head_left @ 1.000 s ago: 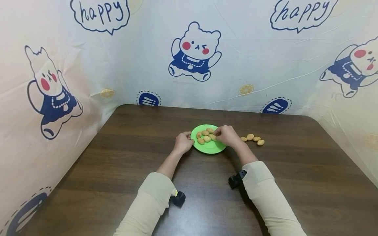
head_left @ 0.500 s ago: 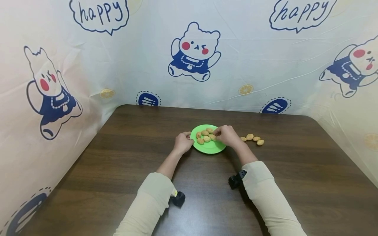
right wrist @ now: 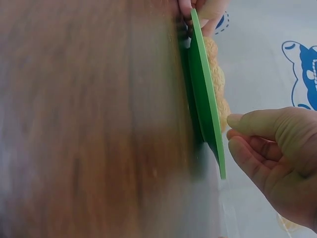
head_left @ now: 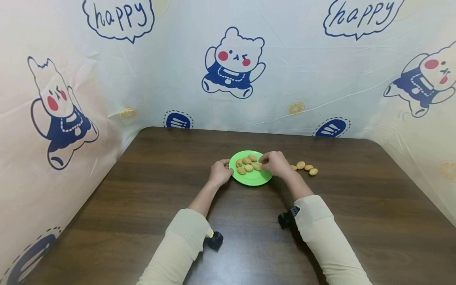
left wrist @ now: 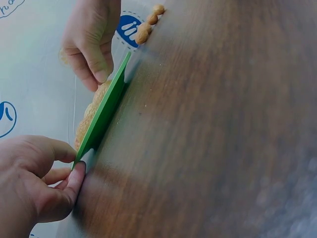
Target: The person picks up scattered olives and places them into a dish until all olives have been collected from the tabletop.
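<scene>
A round green plate [head_left: 252, 181] carries several tan, oval, rough-shelled nuts [head_left: 249, 168] that look like walnuts. At its left rim my left hand [head_left: 221, 173] pinches the plate, thumb and fingers on opposite faces of the edge, as the left wrist view shows. My right hand [head_left: 277, 164] hovers over the right side, its fingertips right at the nearest nut [right wrist: 224, 116]. A small gap shows between that thumb and the fingers in the right wrist view, with nothing in it. In the left wrist view the plate [left wrist: 106, 111] appears edge-on, its near rim raised off the wood.
Several more nuts [head_left: 308, 167] lie in a loose row on the table to the right of the plate, one partly hidden by the right wrist. The brown wooden table [head_left: 160, 174] ends at a printed cloth backdrop [head_left: 235, 114] behind and on both sides.
My right hand has drawn slightly to the right, its fingertips coming away from the nut on the plate. My left hand and the plate stay put; the view has shifted a little.
</scene>
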Available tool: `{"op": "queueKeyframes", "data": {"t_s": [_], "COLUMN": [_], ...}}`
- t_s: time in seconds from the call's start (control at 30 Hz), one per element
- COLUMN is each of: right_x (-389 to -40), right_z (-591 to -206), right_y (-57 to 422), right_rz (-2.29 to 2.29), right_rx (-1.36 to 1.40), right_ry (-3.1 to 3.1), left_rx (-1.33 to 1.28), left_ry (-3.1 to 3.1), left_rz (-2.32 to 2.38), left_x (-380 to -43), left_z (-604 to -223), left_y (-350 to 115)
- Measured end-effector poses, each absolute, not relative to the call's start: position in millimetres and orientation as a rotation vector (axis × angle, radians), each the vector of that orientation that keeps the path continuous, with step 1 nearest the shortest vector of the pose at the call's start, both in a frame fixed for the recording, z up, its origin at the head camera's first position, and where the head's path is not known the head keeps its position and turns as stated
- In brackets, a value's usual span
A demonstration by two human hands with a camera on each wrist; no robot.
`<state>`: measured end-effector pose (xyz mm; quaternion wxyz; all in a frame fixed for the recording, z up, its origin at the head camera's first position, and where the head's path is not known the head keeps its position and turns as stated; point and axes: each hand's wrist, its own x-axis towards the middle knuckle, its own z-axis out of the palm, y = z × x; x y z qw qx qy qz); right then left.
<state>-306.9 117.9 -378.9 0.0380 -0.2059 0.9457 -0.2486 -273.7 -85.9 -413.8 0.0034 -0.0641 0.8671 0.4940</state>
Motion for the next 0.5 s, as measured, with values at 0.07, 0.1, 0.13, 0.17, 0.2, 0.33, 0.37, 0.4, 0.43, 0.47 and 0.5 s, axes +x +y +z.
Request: {"op": "queueKeyframes", "data": {"t_s": [0.07,0.1,0.13,0.17,0.2,0.33,0.37,0.4,0.43,0.47,0.5], "right_x": [-306.8,-306.8,-306.8,-306.9,-307.2,-307.2,-307.1,-307.0,-306.9,-306.7,-306.6], "right_z": [-378.6,-378.2,-377.7,-377.3,-376.9,-375.4,-375.1,-375.0,-375.1,-375.1,-375.3], "right_y": [120.4,121.9,123.5,125.1,126.8,134.1,135.9,137.7,139.6,141.5,143.5], "right_rz": [-0.759,-0.759,-0.759,-0.76,-0.762,-0.776,-0.778,-0.778,-0.774,-0.777,-0.774], "right_rx": [-0.615,-0.608,-0.606,-0.599,-0.591,-0.569,-0.562,-0.556,-0.556,-0.55,-0.55], "right_ry": [2.899,2.896,2.892,2.889,2.888,2.886,2.888,2.892,2.899,2.903,2.91], "left_rx": [-0.2,-0.199,-0.197,-0.196,-0.196,-0.197,-0.198,-0.199,-0.198,-0.198,-0.199], "left_ry": [2.722,2.723,2.724,2.724,2.725,2.727,2.725,2.724,2.722,2.722,2.722], "left_rz": [1.545,1.546,1.546,1.546,1.546,1.545,1.546,1.547,1.548,1.548,1.548], "left_x": [-274.0,-274.1,-274.3,-274.5,-274.7,-275.6,-275.6,-275.5,-275.4,-275.3,-275.0], "left_z": [-414.3,-414.6,-414.9,-415.1,-415.3,-415.8,-415.8,-415.7,-415.7,-415.7,-415.6], "left_y": [-86.1,-86.2,-86.3,-86.4,-86.4,-86.3,-86.2,-86.1,-86.0,-85.9,-85.9]}}
